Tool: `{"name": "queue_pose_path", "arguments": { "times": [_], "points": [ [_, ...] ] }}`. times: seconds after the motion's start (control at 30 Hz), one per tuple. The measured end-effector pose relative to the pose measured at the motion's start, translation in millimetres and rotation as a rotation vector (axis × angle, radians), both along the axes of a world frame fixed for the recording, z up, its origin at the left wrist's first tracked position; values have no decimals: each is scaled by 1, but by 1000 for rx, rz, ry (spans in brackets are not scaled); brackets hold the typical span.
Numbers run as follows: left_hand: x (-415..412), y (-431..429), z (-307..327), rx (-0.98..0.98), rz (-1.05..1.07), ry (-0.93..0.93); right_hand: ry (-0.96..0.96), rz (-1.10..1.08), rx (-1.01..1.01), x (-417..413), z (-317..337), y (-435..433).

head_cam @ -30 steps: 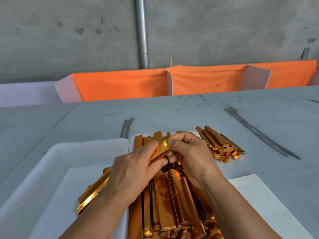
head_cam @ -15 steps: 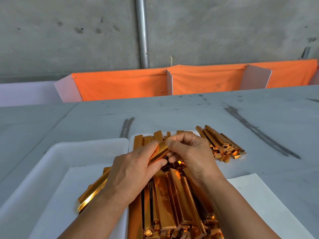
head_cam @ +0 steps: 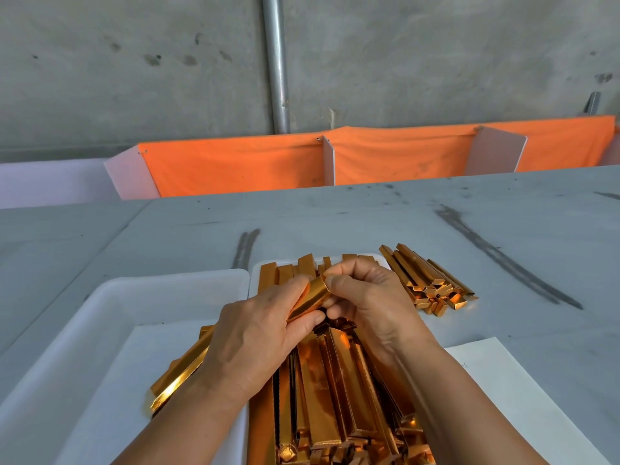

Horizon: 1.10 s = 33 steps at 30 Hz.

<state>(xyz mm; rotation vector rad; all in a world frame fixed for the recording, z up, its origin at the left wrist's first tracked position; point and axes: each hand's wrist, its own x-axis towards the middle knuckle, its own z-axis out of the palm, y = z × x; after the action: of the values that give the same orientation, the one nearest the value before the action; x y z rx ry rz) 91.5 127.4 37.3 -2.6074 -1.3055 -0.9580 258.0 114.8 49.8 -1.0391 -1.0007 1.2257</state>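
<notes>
A long gold foil card strip [head_cam: 310, 298], folded into a narrow box shape, runs from the lower left up to the middle of the view. My left hand [head_cam: 258, 333] grips it along its upper part. My right hand [head_cam: 369, 303] pinches its far end with thumb and fingertips. Both hands hover over a heap of several flat gold strips [head_cam: 335, 391] lying in a white tray [head_cam: 255, 273]. The strip's near end [head_cam: 171, 387] sticks out over the left tray.
A second white tray [head_cam: 100, 307] with a white sheet in it sits to the left. A small pile of folded gold boxes [head_cam: 429, 280] lies on the grey table [head_cam: 503, 236] to the right. A white paper [head_cam: 523, 397] lies at lower right. An orange cloth barrier [head_cam: 385, 156] lines the far edge.
My right hand's fingers have shifted slightly on the far end of the strip. Both hands stay in the same place.
</notes>
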Motion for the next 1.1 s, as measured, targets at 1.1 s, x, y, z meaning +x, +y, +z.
{"name": "queue_pose_path", "arguments": {
  "times": [1.1],
  "points": [
    [-3, 4, -6, -80, 4, -46, -39, 39, 6, 6, -1, -2]
  ]
}}
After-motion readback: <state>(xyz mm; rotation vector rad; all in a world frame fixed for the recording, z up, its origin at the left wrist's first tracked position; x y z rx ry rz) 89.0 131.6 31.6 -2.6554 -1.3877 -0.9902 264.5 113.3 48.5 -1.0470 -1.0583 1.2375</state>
